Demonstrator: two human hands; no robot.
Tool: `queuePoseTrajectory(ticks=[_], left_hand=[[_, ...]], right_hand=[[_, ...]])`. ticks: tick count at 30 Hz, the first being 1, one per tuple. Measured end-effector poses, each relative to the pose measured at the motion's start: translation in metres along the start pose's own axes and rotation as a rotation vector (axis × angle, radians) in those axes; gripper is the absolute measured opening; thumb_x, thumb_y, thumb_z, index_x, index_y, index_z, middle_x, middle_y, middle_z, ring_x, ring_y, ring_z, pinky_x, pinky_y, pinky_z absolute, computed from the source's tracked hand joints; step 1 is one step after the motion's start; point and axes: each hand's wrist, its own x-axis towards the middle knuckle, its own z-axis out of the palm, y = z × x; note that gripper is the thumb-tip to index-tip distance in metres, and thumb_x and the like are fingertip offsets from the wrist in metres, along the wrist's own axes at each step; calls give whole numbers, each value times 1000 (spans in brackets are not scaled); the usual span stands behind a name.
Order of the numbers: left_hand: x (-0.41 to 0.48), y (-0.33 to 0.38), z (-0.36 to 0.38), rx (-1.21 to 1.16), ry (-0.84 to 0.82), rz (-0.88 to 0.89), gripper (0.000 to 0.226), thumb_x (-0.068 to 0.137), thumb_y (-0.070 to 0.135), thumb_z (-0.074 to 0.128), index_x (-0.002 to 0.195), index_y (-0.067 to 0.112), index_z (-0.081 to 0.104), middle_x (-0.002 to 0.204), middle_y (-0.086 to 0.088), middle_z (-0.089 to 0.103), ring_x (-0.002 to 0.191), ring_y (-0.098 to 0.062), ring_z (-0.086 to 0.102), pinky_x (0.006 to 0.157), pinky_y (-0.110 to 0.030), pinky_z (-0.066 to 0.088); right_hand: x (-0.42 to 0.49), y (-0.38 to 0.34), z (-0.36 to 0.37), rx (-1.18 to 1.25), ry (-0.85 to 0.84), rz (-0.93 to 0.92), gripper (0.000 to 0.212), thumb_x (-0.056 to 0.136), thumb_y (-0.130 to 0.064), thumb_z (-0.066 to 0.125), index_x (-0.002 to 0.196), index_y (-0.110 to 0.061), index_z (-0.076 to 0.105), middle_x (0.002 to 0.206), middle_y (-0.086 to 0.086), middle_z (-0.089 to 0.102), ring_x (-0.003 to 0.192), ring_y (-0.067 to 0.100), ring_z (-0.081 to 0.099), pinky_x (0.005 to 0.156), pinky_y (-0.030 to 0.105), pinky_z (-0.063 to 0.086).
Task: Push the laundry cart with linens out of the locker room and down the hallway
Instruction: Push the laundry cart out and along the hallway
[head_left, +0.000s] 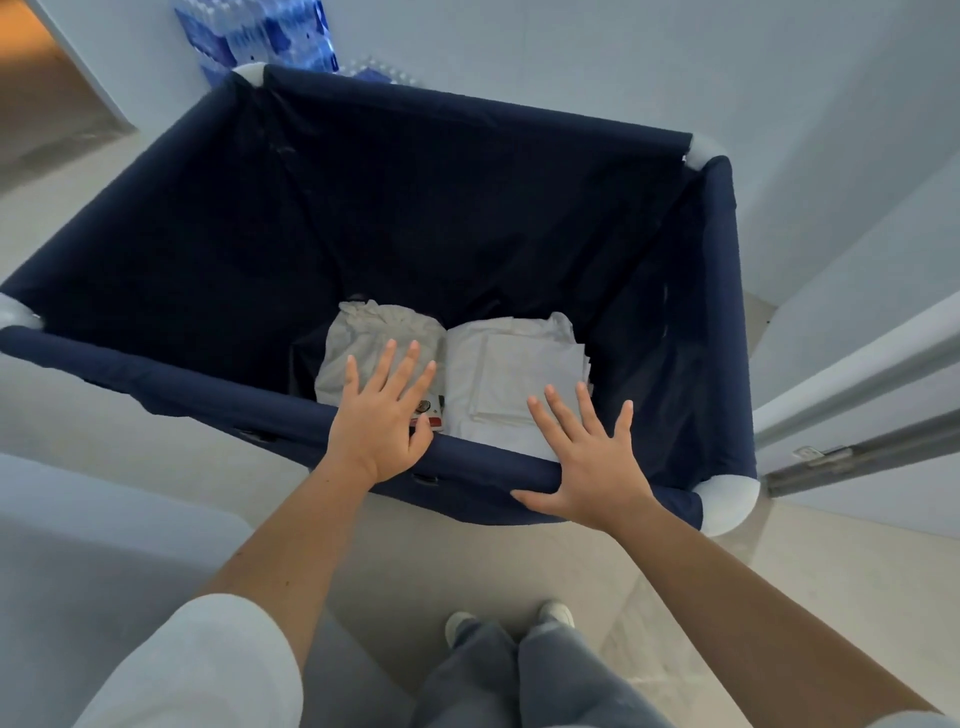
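Observation:
A large laundry cart (156, 364) with dark navy fabric walls and white corner caps fills the middle of the view. White folded linens (498, 374) lie in two piles at its bottom, close to the near wall. My left hand (382, 415) hovers over the cart's near rim with fingers spread, holding nothing. My right hand (587, 462) rests flat on the same rim, fingers splayed, thumb against the outside of the fabric. A small white and red object (434, 413) lies between the linen piles, partly hidden by my left hand.
Blue packs of water bottles (254, 36) stand stacked beyond the cart's far edge against a white wall. A door with a metal frame (852, 405) stands at the right, close to the cart's corner. An opening with an orange-brown floor (36, 88) lies far left. Pale tiled floor (467, 566) is underfoot.

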Motion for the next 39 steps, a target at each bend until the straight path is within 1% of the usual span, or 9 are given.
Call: queuePoseTrajectory(ticks=[3, 7, 10, 12, 15, 20, 27, 31, 39], left_hand=[[5, -18, 2, 9, 23, 2, 59, 81, 32, 29, 133, 10, 47, 144, -17, 41, 133, -40, 34, 102, -67, 20], [12, -43, 6, 4, 49, -67, 59, 81, 31, 28, 134, 12, 46, 145, -17, 39, 135, -40, 30, 103, -68, 16], [20, -58, 6, 4, 57, -239, 60, 84, 30, 26, 141, 16, 35, 150, -18, 27, 139, -40, 20, 104, -69, 10], [25, -68, 7, -5, 56, -347, 58, 87, 26, 32, 144, 17, 27, 153, -19, 19, 141, -40, 13, 105, -69, 6], [35, -87, 10, 7, 35, -396, 61, 89, 25, 38, 146, 20, 17, 155, -18, 11, 143, -38, 5, 106, -66, 2], [63, -134, 13, 45, -42, -352, 59, 93, 31, 32, 147, 23, 9, 157, -12, 6, 144, -32, -1, 109, -62, -1], [105, -200, 7, 17, -107, -263, 57, 96, 35, 29, 147, 23, 9, 157, -9, 8, 144, -29, 0, 109, -61, 0], [131, -235, 3, 2, -164, -193, 55, 96, 36, 26, 147, 23, 10, 157, -7, 8, 144, -27, -1, 110, -59, -1], [178, -297, 5, -44, -166, -128, 53, 98, 38, 20, 147, 24, 5, 158, -1, 4, 144, -22, -6, 111, -58, -2]], right_hand=[[11, -14, 1, 18, -43, 9, 96, 71, -82, 19, 141, -34, -27, 158, -3, -15, 143, 29, -20, 105, 66, -11], [33, -36, 4, 23, -64, -23, 93, 74, -80, 23, 142, -35, -23, 158, -2, -16, 142, 29, -22, 103, 67, -14], [54, -56, 1, 32, -56, -51, 92, 77, -77, 28, 144, -34, -19, 158, 0, -14, 142, 31, -20, 103, 69, -11], [69, -72, -3, 43, -56, -61, 92, 79, -74, 30, 144, -33, -20, 159, 1, -14, 143, 32, -18, 103, 69, -9], [90, -97, -7, 24, -15, -55, 92, 80, -70, 33, 145, -30, -18, 159, 4, -12, 143, 33, -17, 103, 68, -9], [136, -138, -13, 42, -15, -11, 91, 82, -66, 36, 146, -26, -14, 159, 6, -11, 143, 36, -15, 104, 68, -7], [239, -192, -29, 248, -85, 57, 94, 80, -65, 42, 147, -27, -12, 158, 6, -13, 143, 33, -16, 105, 66, -9], [282, -211, -32, 299, -171, 135, 97, 78, -67, 41, 146, -28, -17, 158, 6, -17, 142, 33, -20, 104, 66, -12], [356, -236, -48, 349, -221, 243, 102, 76, -72, 38, 145, -23, -19, 156, 10, -20, 141, 34, -22, 104, 65, -14]])
